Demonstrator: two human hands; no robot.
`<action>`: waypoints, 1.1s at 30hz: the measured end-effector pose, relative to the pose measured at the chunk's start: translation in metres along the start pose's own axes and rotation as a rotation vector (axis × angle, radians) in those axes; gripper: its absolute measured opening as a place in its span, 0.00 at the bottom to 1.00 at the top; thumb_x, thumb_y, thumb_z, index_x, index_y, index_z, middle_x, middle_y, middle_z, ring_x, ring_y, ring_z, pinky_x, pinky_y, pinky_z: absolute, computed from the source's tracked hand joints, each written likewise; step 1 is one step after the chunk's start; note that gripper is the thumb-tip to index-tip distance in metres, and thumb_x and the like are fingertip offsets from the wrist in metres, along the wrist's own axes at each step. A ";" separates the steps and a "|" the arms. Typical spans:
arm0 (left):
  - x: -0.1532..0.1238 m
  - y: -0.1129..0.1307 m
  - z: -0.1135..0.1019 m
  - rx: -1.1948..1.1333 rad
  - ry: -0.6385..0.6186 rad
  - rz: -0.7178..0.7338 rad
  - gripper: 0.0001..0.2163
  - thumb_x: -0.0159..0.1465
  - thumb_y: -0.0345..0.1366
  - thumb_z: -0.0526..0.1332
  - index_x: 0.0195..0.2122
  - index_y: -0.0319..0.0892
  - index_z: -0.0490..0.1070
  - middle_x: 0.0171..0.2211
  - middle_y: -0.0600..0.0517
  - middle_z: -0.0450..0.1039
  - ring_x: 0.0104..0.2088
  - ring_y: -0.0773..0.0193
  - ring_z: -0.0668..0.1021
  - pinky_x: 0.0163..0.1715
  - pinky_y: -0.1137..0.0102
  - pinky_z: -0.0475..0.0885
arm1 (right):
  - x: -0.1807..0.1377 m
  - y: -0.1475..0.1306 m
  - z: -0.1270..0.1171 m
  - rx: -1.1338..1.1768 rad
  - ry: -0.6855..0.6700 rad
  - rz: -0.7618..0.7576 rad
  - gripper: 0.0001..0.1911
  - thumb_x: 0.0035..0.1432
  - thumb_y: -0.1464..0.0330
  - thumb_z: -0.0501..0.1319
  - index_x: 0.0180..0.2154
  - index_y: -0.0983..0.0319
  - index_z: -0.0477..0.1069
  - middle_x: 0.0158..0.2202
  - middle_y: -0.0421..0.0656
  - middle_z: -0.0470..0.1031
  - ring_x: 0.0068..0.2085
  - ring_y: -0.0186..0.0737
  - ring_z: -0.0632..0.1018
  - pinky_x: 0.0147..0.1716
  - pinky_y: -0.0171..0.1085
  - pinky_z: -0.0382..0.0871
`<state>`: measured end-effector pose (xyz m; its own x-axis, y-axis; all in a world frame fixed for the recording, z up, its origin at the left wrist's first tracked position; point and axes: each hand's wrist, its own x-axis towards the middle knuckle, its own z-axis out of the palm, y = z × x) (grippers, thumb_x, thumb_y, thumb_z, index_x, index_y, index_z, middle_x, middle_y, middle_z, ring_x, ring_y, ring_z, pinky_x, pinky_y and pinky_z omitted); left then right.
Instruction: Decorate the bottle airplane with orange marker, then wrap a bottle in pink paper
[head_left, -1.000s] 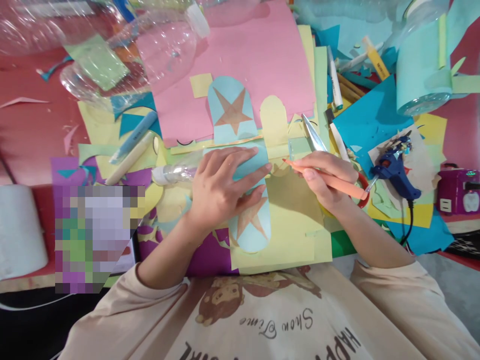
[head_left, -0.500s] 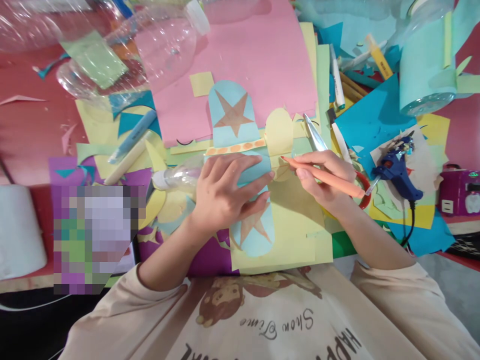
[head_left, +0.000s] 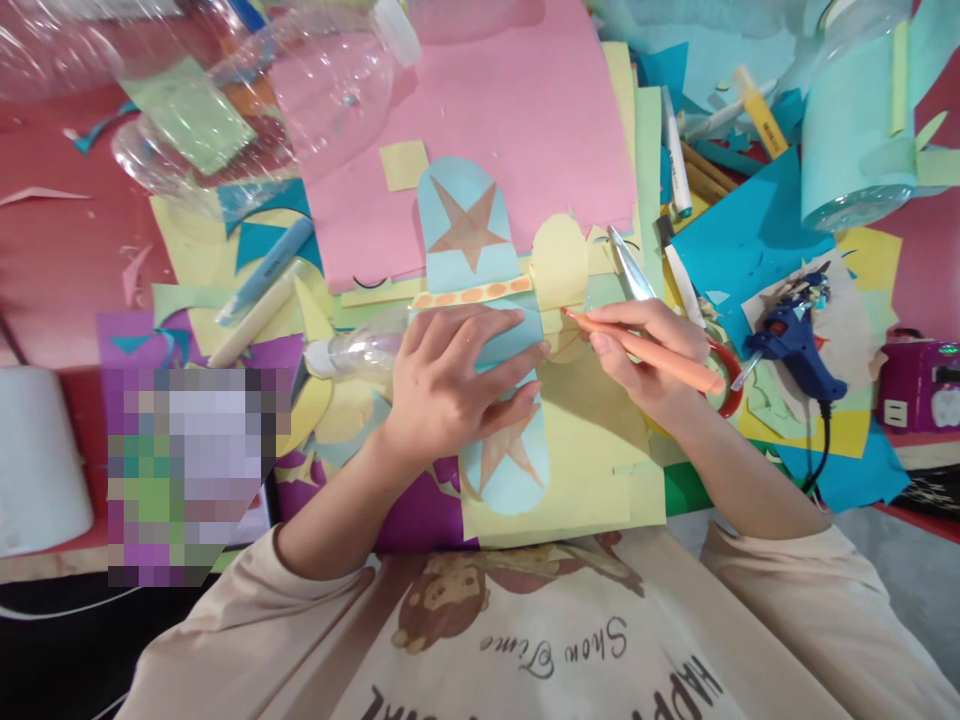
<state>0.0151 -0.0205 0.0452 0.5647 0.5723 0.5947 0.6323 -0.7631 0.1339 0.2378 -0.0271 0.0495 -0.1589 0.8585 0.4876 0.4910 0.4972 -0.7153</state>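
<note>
My left hand [head_left: 450, 385] lies flat, fingers spread, on a light blue paper wing [head_left: 469, 235] with orange stars, which wraps a small clear plastic bottle [head_left: 352, 352]. A strip of orange dots [head_left: 472, 295] crosses the wing just above my fingers. My right hand [head_left: 652, 360] is closed round an orange pencil [head_left: 645, 348], whose tip rests by a yellow rounded paper piece [head_left: 559, 262] beside the wing. Yellow paper [head_left: 592, 470] lies beneath both hands.
Scissors [head_left: 637, 285] lie behind my right hand. A blue glue gun [head_left: 791, 350] sits at the right, near a purple box [head_left: 915, 385]. Pink paper [head_left: 495, 120], large clear bottles [head_left: 300, 90], markers [head_left: 266, 270] and paper scraps crowd the red table [head_left: 60, 260].
The wing and bottle turned slightly, bringing the orange dotted strip into view. My right hand and the pencil tip shifted a little toward the yellow piece.
</note>
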 end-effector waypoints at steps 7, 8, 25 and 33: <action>-0.001 -0.001 0.000 -0.032 -0.009 -0.011 0.10 0.63 0.41 0.62 0.45 0.51 0.74 0.45 0.49 0.76 0.43 0.57 0.76 0.41 0.62 0.68 | 0.000 -0.002 -0.001 -0.013 -0.019 0.004 0.05 0.59 0.70 0.62 0.39 0.60 0.73 0.35 0.40 0.82 0.31 0.33 0.82 0.31 0.33 0.78; -0.001 -0.001 0.000 -0.031 -0.010 -0.010 0.10 0.63 0.41 0.62 0.45 0.52 0.74 0.45 0.49 0.76 0.43 0.57 0.76 0.41 0.63 0.68 | 0.000 -0.003 -0.001 -0.013 -0.015 -0.002 0.05 0.59 0.70 0.62 0.39 0.60 0.73 0.35 0.40 0.82 0.31 0.33 0.82 0.31 0.32 0.78; -0.003 -0.002 -0.001 -0.003 -0.099 -0.065 0.10 0.65 0.42 0.60 0.47 0.58 0.73 0.48 0.53 0.76 0.46 0.58 0.77 0.42 0.61 0.70 | 0.001 -0.005 -0.001 -0.066 -0.018 -0.093 0.01 0.59 0.70 0.62 0.35 0.59 0.72 0.28 0.38 0.80 0.28 0.32 0.80 0.27 0.31 0.75; 0.001 -0.003 0.000 0.037 -0.018 0.001 0.10 0.64 0.42 0.61 0.46 0.51 0.73 0.46 0.49 0.77 0.44 0.58 0.78 0.40 0.63 0.72 | -0.001 -0.001 0.003 -0.021 -0.015 -0.138 0.04 0.58 0.73 0.62 0.36 0.59 0.71 0.28 0.38 0.79 0.29 0.32 0.79 0.28 0.31 0.74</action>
<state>0.0137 -0.0175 0.0453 0.5745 0.5768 0.5808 0.6505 -0.7524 0.1038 0.2348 -0.0278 0.0484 -0.2389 0.7837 0.5733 0.4813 0.6083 -0.6311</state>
